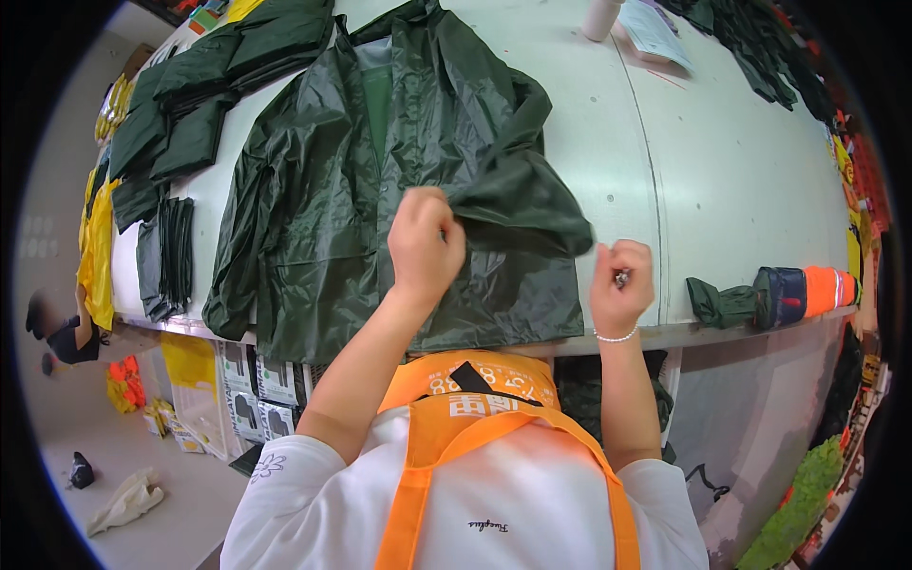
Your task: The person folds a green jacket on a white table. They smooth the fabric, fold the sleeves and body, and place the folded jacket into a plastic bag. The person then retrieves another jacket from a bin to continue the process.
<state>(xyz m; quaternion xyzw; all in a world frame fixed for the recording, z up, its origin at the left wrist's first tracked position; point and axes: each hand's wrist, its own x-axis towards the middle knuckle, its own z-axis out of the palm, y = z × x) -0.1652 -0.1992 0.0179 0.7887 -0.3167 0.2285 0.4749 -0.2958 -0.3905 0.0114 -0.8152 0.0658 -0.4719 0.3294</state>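
A shiny dark green rain jacket lies spread on the white table, its collar at the far side and its hem at the near edge. The right sleeve is lifted and folded across the front, slightly blurred. My left hand is closed in a fist on the inner edge of that sleeve, over the jacket's middle. Close by the sleeve's outer corner, my right hand is also closed. A small silvery thing shows inside this fist, too small to name. Whether the right fingers touch the sleeve is unclear.
Folded dark green garments are stacked at the far left. A white cup-like container and papers stand at the far side. To the right lies an orange and navy roll. A person is off to the left.
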